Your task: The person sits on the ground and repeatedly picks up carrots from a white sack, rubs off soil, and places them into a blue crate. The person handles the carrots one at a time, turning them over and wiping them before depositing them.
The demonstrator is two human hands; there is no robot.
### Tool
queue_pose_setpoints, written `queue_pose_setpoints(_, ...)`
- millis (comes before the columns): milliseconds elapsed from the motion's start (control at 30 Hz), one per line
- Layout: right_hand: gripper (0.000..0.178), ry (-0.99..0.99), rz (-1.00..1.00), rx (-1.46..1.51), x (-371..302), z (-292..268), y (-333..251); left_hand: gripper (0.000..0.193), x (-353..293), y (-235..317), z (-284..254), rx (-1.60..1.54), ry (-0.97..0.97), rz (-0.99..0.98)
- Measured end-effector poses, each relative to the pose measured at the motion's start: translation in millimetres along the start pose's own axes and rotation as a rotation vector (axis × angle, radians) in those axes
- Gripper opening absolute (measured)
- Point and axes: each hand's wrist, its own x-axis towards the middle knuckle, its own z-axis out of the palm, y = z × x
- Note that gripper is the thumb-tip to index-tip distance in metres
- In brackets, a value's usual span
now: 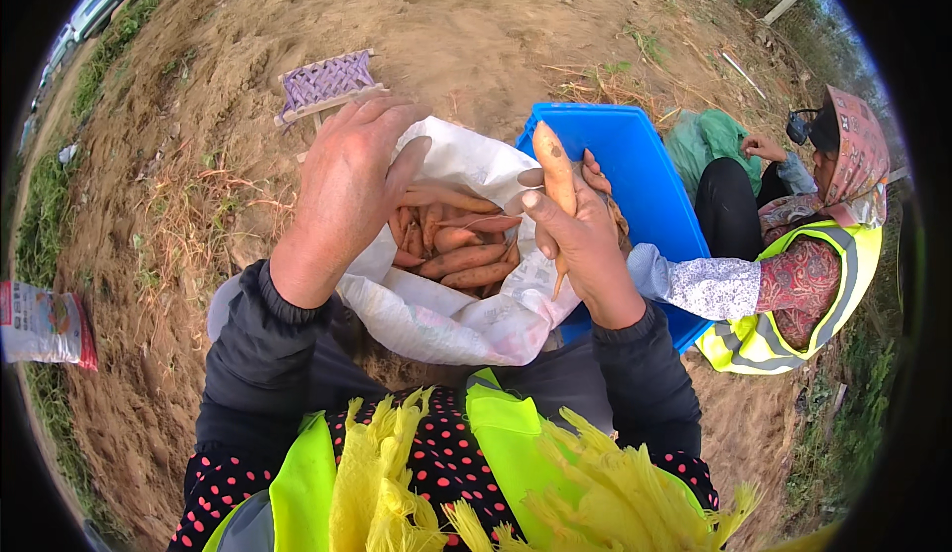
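My right hand (587,245) is closed round a sweet potato (557,170), its thick end up and its thin tail hanging below the fingers. It is over the right side of a white woven sack (451,329). Several orange-brown sweet potatoes (461,245) lie inside the sack's wide mouth. My left hand (347,185) is at the sack's left rim, thumb apart from the fingers, with no sweet potato showing in it. Part of the rim is hidden behind that hand. The sack stands between my knees.
Touching the sack's right side is a blue plastic crate (650,170) with some sweet potatoes in it. A co-worker in a yellow vest (843,264) sits to the right, one arm reaching to the crate, beside a green bag (709,145). A purple woven stool (327,83) stands ahead; a printed bag (45,324) lies far left.
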Motion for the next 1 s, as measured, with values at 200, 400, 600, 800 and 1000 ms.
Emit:
queue_pose_setpoints(200,0.044,-0.18,0.166,0.114,-9,8,-2,0.025,-3,13,0,-0.281,-0.255,-0.084)
queue_pose_setpoints(400,0.035,-0.405,0.143,0.3,-16,16,-3,0.042,-9,35,6,-1.141,-0.67,-0.417)
queue_pose_setpoints(600,0.06,-0.452,0.089,0.214,-17,9,-5,0.036,-5,37,16,-1.286,-0.634,-0.469)
queue_pose_setpoints(800,0.076,-0.508,0.077,0.25,-14,7,-2,0.037,-2,39,19,-1.314,-0.63,-0.481)
queue_pose_setpoints(1000,0.069,-0.519,0.145,0.269,-15,8,0,0.03,-6,34,17,-1.294,-0.597,-0.428)
